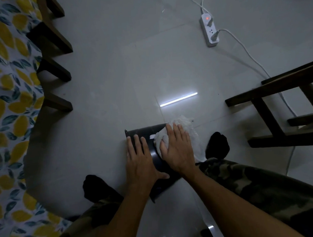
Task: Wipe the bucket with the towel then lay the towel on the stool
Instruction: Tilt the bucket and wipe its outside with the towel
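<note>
the dark bucket lies on its side on the tiled floor between the person's feet. the left hand rests flat and open on its left side. the right hand, open-palmed, presses the white towel onto its right side. right of the bucket stands the wooden stool.

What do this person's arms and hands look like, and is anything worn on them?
Both forearms are bare to the bottom edge of the picture, with no sleeves in view. The left hand and the right hand carry no gloves, and I see no rings, watch or bracelet, though the light is dim. The fingers are long with short nails. Lower down, the legs wear camouflage trousers and black socks.
</note>
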Action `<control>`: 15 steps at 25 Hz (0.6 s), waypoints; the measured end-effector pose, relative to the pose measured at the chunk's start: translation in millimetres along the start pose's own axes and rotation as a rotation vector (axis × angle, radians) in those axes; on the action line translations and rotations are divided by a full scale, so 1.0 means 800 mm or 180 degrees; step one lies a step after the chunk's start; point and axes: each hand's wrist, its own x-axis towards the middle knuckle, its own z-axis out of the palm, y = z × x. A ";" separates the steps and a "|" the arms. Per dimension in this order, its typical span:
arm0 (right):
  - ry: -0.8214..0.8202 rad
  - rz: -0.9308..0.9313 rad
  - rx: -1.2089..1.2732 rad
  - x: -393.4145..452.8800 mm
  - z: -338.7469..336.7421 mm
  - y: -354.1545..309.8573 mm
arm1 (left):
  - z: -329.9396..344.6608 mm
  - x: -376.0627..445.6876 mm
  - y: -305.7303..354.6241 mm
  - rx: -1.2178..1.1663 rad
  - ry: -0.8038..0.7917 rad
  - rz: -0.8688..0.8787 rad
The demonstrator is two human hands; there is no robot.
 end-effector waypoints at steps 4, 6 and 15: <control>-0.0233 -0.0031 -0.0109 0.044 0.004 -0.004 | 0.002 -0.002 0.001 -0.0212 -0.0165 -0.0234; -0.0317 -0.0020 -0.0184 0.071 0.009 -0.012 | 0.001 -0.003 0.003 -0.0257 -0.0196 -0.0333; -0.0812 -0.1029 0.0119 0.025 0.007 -0.008 | 0.039 -0.018 0.015 -0.0054 0.0061 -0.0295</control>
